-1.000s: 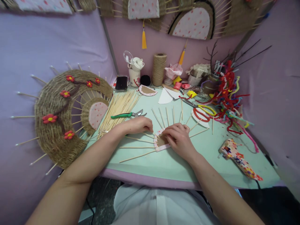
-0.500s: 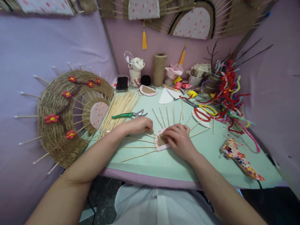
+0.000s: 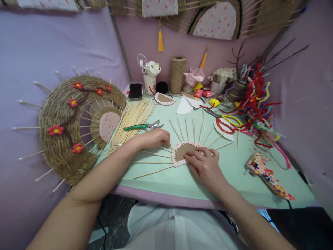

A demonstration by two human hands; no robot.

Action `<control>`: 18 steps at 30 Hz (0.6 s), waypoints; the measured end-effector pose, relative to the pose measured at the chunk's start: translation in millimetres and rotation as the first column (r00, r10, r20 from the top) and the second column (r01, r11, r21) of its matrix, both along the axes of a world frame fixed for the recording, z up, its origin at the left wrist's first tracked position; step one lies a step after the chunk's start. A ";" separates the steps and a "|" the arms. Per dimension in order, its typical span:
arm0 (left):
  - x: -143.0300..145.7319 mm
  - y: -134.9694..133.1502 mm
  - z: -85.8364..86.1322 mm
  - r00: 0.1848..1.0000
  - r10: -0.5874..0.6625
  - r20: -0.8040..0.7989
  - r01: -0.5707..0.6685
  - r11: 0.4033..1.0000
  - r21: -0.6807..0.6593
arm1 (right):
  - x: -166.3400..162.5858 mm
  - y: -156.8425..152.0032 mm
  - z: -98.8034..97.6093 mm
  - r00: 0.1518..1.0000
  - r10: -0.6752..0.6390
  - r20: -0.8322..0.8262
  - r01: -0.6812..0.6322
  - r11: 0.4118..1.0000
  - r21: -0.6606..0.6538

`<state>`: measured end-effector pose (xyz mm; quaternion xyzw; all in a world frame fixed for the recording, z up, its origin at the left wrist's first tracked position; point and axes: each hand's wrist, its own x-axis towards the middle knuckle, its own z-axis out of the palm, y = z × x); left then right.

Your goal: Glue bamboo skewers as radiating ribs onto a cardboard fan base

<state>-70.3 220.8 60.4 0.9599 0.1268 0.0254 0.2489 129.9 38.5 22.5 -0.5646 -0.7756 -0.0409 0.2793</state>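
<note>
A small half-round cardboard piece with a pink-and-white fabric border lies on the table, thin wooden sticks fanning out from its curved edge. My left hand is closed in a pinch at the piece's upper left, on a stick whose end shows below the fingertips. The fingers of my right hand are outstretched and somewhat apart, the fingertips resting on the cardboard's right part and covering some of it.
Behind my left forearm lie a pile of loose sticks and green-handled pruning shears. A twine-woven arch leans at left. To the right are scissors, pipe cleaners and a flower-patterned glue gun. A twine spool stands behind.
My right hand has shifted right and toward me along the cardboard, uncovering its middle and upper edge. My left hand stays in almost the same place.
</note>
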 end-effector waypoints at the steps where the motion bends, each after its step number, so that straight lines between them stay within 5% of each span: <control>1: 0.0 0.0 -0.2 1.000 -0.002 0.001 0.002 1.000 0.002 | -0.1 -0.1 -0.6 1.000 -0.002 0.000 0.002 1.000 -0.001; 18: 0.5 -0.5 -2.8 1.000 -0.015 0.006 0.015 0.999 0.046 | -1.2 -1.6 -2.2 1.000 -0.011 -0.002 0.011 1.000 -0.012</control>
